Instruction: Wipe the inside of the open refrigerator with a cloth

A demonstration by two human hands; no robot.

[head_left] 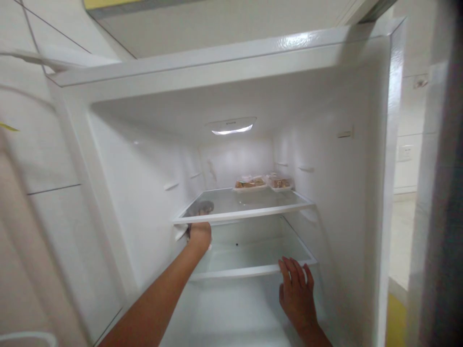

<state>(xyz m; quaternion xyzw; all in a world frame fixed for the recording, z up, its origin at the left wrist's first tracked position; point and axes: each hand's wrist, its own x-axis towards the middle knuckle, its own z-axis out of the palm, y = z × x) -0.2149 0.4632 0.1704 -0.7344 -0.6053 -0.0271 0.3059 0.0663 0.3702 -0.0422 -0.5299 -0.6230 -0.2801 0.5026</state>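
My left hand point(200, 235) reaches under the upper glass shelf point(249, 205) at the left side of the open fridge point(231, 50). Its fingers are closed around a crumpled cloth point(181, 232), white and dark, most of which is hidden by the hand and the shelf rim. My right hand point(297, 293) is at the right front of the lower glass shelf point(246, 253), fingers stretched out and touching its white front rim. A small dark speck point(237, 244) lies on the lower shelf.
Two wrapped food trays point(250, 183) stand side by side at the back right of the upper shelf. A lamp point(231, 127) is in the fridge ceiling. White side walls with short shelf ledges point(171, 186) bound the space. A wall socket point(405, 153) shows outside, right.
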